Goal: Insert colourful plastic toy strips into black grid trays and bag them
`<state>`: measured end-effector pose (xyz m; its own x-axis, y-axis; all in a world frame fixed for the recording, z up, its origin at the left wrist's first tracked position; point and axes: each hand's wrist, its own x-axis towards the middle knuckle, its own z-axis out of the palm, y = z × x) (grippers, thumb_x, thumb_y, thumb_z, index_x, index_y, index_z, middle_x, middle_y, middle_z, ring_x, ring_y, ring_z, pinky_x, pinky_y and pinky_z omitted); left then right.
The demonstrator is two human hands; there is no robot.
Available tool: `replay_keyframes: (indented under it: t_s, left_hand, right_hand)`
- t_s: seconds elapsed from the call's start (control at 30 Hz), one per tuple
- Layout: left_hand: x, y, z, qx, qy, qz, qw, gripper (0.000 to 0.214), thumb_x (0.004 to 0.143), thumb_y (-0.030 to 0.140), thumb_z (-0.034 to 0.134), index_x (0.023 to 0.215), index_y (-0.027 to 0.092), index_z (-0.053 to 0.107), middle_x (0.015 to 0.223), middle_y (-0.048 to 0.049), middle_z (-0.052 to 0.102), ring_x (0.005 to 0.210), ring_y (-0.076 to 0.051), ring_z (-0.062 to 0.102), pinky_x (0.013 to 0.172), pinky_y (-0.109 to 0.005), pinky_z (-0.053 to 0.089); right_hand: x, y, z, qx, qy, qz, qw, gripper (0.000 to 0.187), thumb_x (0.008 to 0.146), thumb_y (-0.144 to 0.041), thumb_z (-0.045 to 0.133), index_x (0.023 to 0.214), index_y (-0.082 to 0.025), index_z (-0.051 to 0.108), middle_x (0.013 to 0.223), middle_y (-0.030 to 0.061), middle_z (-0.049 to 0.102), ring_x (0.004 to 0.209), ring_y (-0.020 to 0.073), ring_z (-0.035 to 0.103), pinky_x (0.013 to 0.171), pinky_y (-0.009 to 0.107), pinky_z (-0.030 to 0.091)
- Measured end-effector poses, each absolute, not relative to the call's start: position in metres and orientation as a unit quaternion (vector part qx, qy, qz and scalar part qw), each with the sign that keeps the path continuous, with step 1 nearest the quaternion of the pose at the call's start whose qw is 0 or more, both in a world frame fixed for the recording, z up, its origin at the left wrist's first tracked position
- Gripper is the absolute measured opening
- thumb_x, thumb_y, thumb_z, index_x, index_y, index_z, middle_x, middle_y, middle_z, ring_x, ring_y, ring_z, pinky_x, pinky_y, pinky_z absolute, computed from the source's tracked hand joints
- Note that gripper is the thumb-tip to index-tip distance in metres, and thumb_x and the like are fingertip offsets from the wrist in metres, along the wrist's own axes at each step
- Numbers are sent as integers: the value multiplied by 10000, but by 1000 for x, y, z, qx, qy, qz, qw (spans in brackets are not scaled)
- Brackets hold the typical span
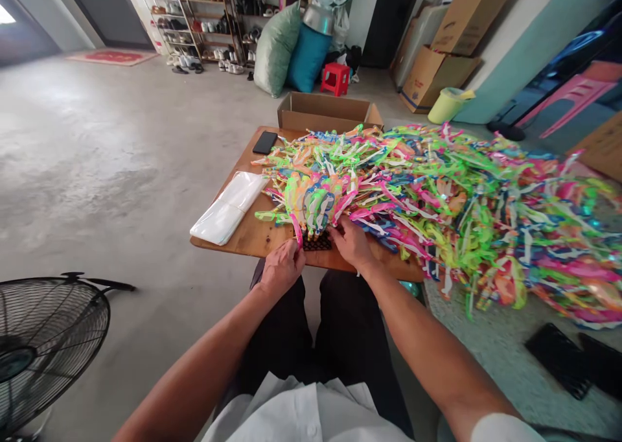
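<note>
Pink piece (pixel 297 231) in left hand (pixel 283 265) — long axis pointing away, slightly leftward.

A wooden table (pixel 253 240) bears a phone (pixel 265 142), white plastic bundle (pixel 229 207), black grid (pixel 318 242) and heaped colourful pieces (pixel 437 199).

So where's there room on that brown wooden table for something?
Bare wood shows between the white plastic bundle and the black perforated tray, by the left hand; a smaller patch separates bundle from black phone. Multicoloured plastic pieces crowd centre and right.
</note>
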<state>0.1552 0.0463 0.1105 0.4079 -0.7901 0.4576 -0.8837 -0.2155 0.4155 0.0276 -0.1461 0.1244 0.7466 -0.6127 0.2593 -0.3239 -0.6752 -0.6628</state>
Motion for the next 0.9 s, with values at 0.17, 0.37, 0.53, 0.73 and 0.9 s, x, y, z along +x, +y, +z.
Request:
replay_keyframes:
  t_s: [0.17,0.37,0.53,0.73,0.9]
  left_hand:
    - [158,46,111,787,-529,55,313,178,964,210,516,795,236,468,705,-4,562,699,-176,587,681,-292,415]
    - [157,46,108,799,-509,35,317,186,962,235,508,781,238,466,708,-11,569,704,-174,580,694,-290,408]
    - [156,45,110,801,-505,34,319,194,958,232,507,771,236,459,704,-10,565,704,-172,583,699,-286,403]
    - [156,45,110,802,-502,42,321,199,939,222,517,756,237,442,689,-7,557,696,-170,584,698,-283,404]
    - [158,45,106,804,-493,48,327,177,930,229,526,768,236,455,696,-8,576,704,-168,601,703,-275,414]
  right_hand:
    - [27,-142,116,-818,325,-236,413,178,956,-412,575,956,-233,580,749,16,730,662,210,727,593,284,507]
    - [27,-139,116,-846,331,-235,345,167,964,-382,591,920,-222,578,752,31,738,695,217,732,656,297,503]
    - [29,-138,118,-895,311,-208,244,157,951,-362,642,949,-205,629,890,84,769,847,248,729,737,307,491]
    - [31,-143,126,-925,277,-156,210,171,991,-348,611,984,-187,670,846,70,762,818,236,711,712,289,435]
    - [34,-145,122,-936,265,-145,179,203,988,-346,614,1048,-164,680,900,84,765,826,231,700,717,287,416]
